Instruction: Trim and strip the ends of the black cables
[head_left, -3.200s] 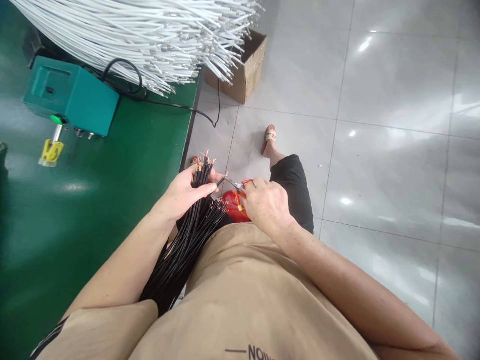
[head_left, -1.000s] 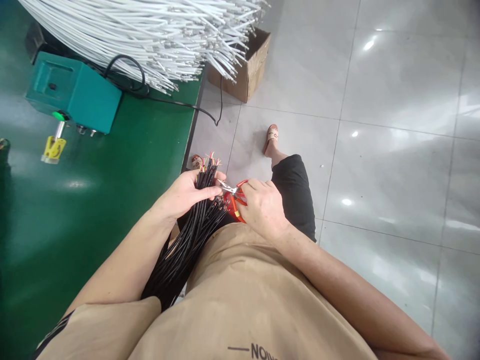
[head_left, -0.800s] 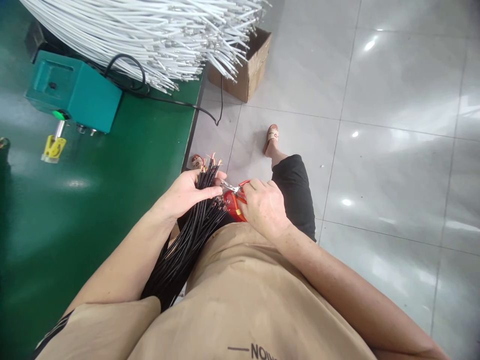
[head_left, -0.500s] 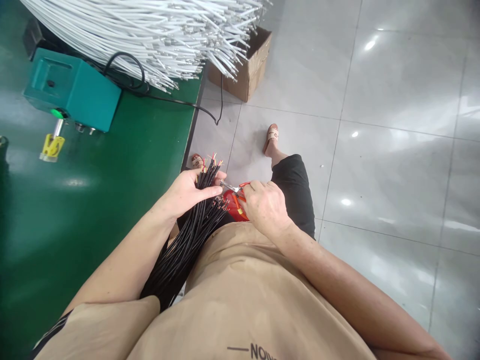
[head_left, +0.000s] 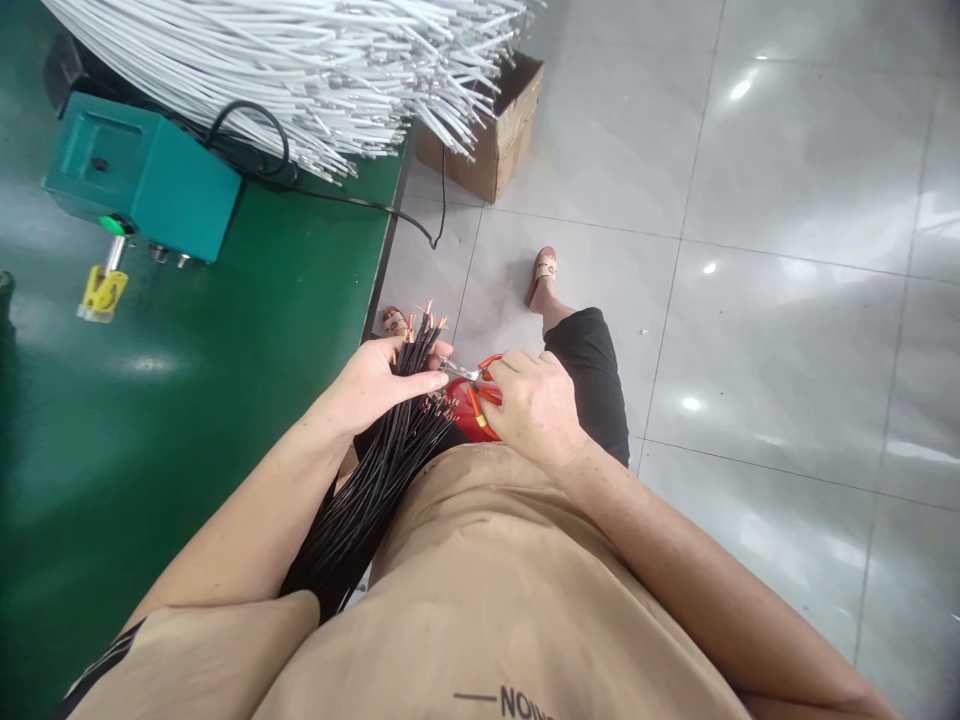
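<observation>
My left hand [head_left: 379, 385] is closed round the upper end of a bundle of black cables [head_left: 375, 470], whose coloured inner wires stick out above the fingers. The cables run down across my lap, and other cut ends fan out just below the hand. My right hand [head_left: 536, 405] grips red-handled pliers [head_left: 484, 400]. Their metal jaws point left and lie close to my left thumb and fingertips. Whether the jaws have a wire between them is too small to tell.
On the green table [head_left: 247, 400] at the left stands a teal machine [head_left: 150, 180] with a yellow tip and a black cord. A large heap of white cables [head_left: 315, 80] overhangs the table edge. Beyond it a cardboard box [head_left: 510, 140] rests on the tiled floor [head_left: 787, 350].
The pliers in my right hand have turned slightly, their handles looking a little wider apart. My left hand and the cable bundle have stayed nearly where they were.
</observation>
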